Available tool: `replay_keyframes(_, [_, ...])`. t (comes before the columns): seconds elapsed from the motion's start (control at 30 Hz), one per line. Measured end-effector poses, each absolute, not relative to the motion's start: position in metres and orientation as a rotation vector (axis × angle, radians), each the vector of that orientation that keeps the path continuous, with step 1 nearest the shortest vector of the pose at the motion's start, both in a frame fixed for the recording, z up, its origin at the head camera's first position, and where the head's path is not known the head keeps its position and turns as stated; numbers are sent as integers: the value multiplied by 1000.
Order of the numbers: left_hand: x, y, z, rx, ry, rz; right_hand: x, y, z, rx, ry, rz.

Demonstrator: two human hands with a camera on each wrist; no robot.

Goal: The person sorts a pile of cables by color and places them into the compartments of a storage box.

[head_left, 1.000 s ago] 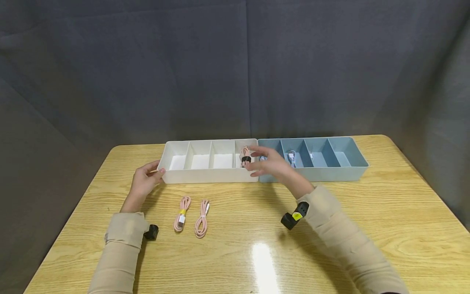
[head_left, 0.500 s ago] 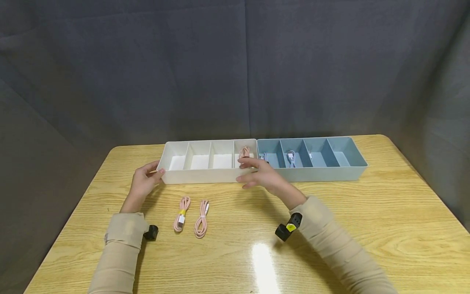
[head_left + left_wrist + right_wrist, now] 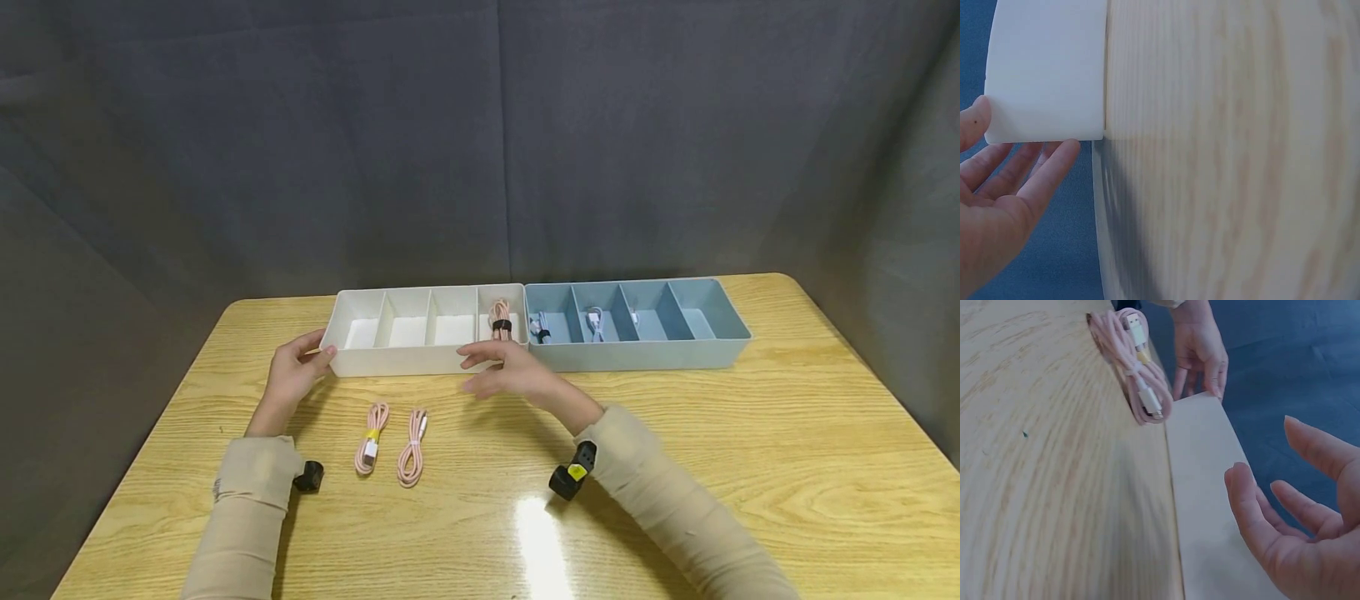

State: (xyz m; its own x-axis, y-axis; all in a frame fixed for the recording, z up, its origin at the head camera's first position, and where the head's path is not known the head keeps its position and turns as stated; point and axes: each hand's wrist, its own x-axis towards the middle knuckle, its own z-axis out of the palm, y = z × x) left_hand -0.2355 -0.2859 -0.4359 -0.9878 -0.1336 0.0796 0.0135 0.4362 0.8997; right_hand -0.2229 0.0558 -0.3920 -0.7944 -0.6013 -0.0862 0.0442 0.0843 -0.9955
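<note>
My left hand [image 3: 294, 372] rests against the left end of the white divided box [image 3: 427, 361]. In the left wrist view its fingers [image 3: 1054, 165] lie fairly straight along the end wall, with the thumb by the rim. My right hand [image 3: 510, 373] hovers before the white box's right part, fingers spread and nothing between them. A pink cable bundle with a black strap [image 3: 501, 321] lies in the rightmost white compartment. On the table lie a pink cable with a yellow tie [image 3: 372, 437] and a pink cable with a white tie [image 3: 412, 450].
A blue divided box [image 3: 637, 356] adjoins the white box's right end. Its left compartments hold a black-strapped cable [image 3: 542, 327], a pale cable with a white plug [image 3: 596, 323] and a small white piece [image 3: 635, 318]. A dark curtain [image 3: 375, 150] hangs behind the table.
My right hand has moved left and toward me, away from the strapped pink cable bundle, now fully visible in its compartment. My left hand has stayed at the white box's end.
</note>
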Motion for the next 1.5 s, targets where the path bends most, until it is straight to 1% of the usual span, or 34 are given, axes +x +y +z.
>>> replay_keyframes(0.13, [-223,-273,-414,121,-2565,-1591,-225,50,-398,-638,1901,-1716])
replay_keyframes(0.3, [-220,-270,-408,154,-2586,-1578,-228,42,-405,-720,1937,-1664])
replay_keyframes(0.4, [-222,-271,-410,149,-2603,-1577,-229,37,-409,-727,1937,-1618])
replay_keyframes(0.47, [-228,-278,-423,119,-2581,-1560,-230,34,-412,-726,1934,-1582])
replay_keyframes(0.5, [-229,-278,-423,122,-2584,-1563,-230,33,-413,-727,1930,-1566])
replay_keyframes(0.63, [-245,-293,-452,102,-2532,-1547,-229,25,-416,-753,1947,-1510])
replay_keyframes(0.7, [-246,-293,-451,119,-2534,-1570,-229,21,-418,-762,1952,-1491])
replay_keyframes(0.73, [-249,-297,-458,110,-2516,-1570,-229,20,-418,-762,1956,-1484])
replay_keyframes(0.9, [-249,-296,-458,109,-2506,-1564,-232,12,-422,-788,1968,-1432])
replay_keyframes(1.1, [-248,-295,-457,109,-2501,-1572,-237,6,-426,-893,1994,-1308])
replay_keyframes(1.37, [-237,-287,-439,85,-2527,-1591,-242,-1,-432,-966,1965,-1210])
replay_keyframes(1.5, [-240,-291,-445,88,-2513,-1588,-243,-5,-432,-1002,1982,-1177])
